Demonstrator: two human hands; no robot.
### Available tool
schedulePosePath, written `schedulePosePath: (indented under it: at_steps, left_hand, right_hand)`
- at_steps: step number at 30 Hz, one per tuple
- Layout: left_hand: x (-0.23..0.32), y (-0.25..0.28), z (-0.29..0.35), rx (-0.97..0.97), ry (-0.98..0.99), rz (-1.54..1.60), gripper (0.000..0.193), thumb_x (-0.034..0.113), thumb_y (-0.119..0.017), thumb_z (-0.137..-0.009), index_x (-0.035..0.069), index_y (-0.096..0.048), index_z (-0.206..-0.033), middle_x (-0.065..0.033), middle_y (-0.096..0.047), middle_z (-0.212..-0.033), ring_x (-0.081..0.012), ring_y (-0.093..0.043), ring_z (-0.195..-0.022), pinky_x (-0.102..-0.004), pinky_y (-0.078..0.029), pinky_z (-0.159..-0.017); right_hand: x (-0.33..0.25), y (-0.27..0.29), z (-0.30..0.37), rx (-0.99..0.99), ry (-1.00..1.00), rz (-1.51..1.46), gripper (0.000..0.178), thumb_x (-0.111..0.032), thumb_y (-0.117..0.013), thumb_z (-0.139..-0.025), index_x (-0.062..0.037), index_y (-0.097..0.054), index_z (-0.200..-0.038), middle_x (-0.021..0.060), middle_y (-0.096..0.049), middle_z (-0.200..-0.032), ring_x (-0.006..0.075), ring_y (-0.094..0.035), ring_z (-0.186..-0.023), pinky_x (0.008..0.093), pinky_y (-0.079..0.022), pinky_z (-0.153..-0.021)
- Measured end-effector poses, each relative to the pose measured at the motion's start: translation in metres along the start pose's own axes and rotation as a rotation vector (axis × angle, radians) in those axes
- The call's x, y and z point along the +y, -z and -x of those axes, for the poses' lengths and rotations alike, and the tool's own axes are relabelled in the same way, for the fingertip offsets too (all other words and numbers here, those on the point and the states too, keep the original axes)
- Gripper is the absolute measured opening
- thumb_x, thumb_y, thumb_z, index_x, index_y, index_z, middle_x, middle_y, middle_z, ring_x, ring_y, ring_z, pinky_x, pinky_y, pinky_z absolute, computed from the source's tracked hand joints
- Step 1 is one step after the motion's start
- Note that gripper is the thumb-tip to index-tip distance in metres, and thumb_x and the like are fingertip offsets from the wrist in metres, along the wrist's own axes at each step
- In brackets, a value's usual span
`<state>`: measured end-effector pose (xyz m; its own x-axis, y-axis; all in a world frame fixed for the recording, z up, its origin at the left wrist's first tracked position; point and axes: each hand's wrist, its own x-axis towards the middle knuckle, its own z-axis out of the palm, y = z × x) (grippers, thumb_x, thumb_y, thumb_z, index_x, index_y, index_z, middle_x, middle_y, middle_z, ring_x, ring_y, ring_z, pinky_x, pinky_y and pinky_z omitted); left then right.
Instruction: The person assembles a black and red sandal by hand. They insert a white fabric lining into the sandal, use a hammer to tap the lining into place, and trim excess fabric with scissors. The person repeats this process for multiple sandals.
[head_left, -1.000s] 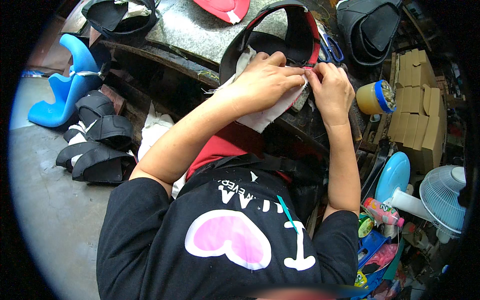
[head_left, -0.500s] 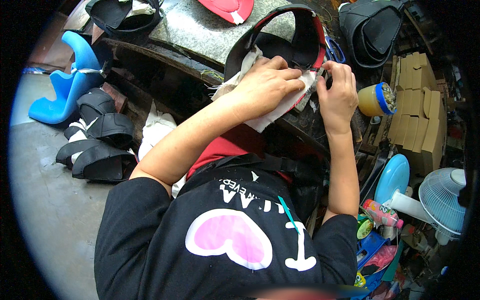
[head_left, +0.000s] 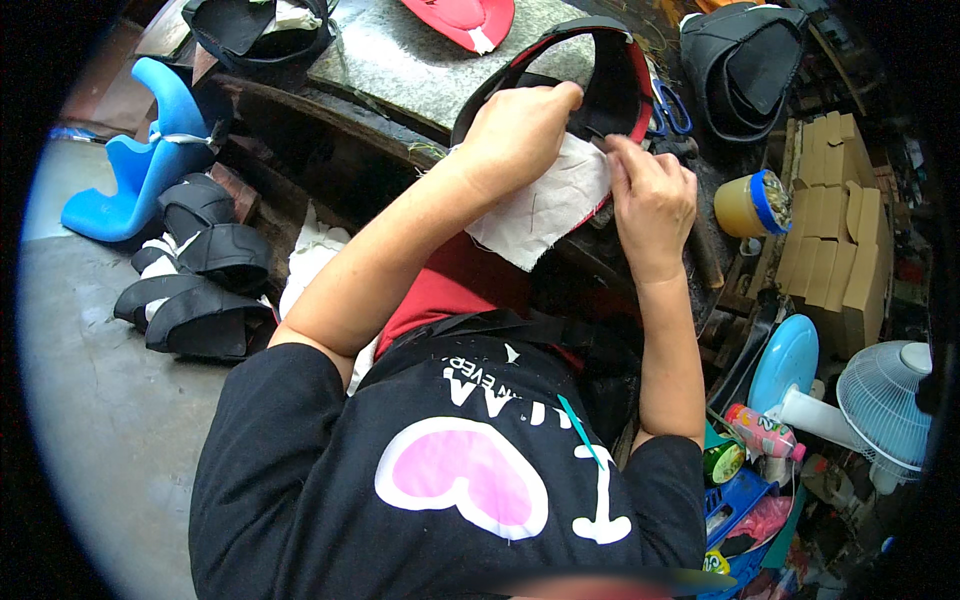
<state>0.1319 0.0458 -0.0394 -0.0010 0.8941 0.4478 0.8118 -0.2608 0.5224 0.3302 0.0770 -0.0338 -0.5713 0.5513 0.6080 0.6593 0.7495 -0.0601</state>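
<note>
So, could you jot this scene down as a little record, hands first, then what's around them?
Left hand: at the white cloth, grip unclear
Right hand: by the cloth's right edge, fingertips blurred
Beyond the cloth: black curved piece with red edging
On stone slab: red piece, partly out of view
Farther right: blue-handled scissors, blue-lidded jar, cardboard boxes

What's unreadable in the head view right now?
Head view:
Left hand: its grip on the white cloth, hidden by the hand itself.
Right hand: fingertips blurred; anything pinched there is too small to tell.
Red piece: far part cut off by the top edge.
Upper-left black piece: cut off by the same edge.
</note>
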Motion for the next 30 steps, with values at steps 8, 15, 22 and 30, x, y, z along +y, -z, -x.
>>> schedulePosePath:
  at_steps: [8, 15, 22, 30]
  left_hand:
    - [0.007, -0.007, -0.015, -0.154, 0.113, -0.124, 0.024, 0.025, -0.069, -0.087, 0.011, -0.065, -0.106, -0.0133, -0.072, -0.097, -0.0363, -0.070, -0.092, -0.0491, -0.055, -0.078]
    - [0.010, -0.015, -0.012, -0.058, 0.053, -0.168, 0.023, 0.021, -0.070, -0.085, 0.012, -0.065, -0.105, -0.0103, -0.069, -0.099, -0.0342, -0.070, -0.089, -0.0482, -0.056, -0.076]
    - [0.006, -0.021, -0.012, -0.040, -0.039, -0.101, 0.010, 0.017, -0.068, -0.084, 0.013, -0.069, -0.094, -0.0065, -0.065, -0.096, -0.0334, -0.069, -0.084, -0.0463, -0.056, -0.070]
    - [-0.004, -0.016, -0.007, -0.122, -0.212, 0.052, 0.011, 0.014, -0.071, -0.084, 0.011, -0.069, -0.094, -0.0075, -0.063, -0.094, -0.0338, -0.068, -0.081, -0.0446, -0.054, -0.069]
  right_hand:
    - [0.002, -0.026, -0.031, -0.030, 0.026, 0.148, 0.008, -0.021, -0.067, -0.083, -0.0167, -0.066, -0.076, 0.0055, -0.069, -0.071, 0.0235, -0.070, -0.065, 0.0374, -0.049, -0.064]
    - [0.002, -0.030, -0.024, 0.068, -0.026, 0.062, 0.005, -0.016, -0.069, -0.083, -0.0148, -0.065, -0.080, 0.0030, -0.068, -0.071, 0.0235, -0.068, -0.066, 0.0358, -0.048, -0.062]
    - [-0.002, -0.013, -0.005, 0.028, 0.028, 0.046, 0.018, -0.016, -0.074, -0.081, -0.0160, -0.066, -0.097, -0.0004, -0.066, -0.075, 0.0179, -0.067, -0.073, 0.0360, -0.046, -0.072]
    - [0.000, 0.001, 0.005, -0.066, -0.187, -0.134, 0.040, -0.009, -0.074, -0.080, -0.0143, -0.065, -0.119, 0.0053, -0.065, -0.098, 0.0254, -0.066, -0.086, 0.0409, -0.051, -0.077]
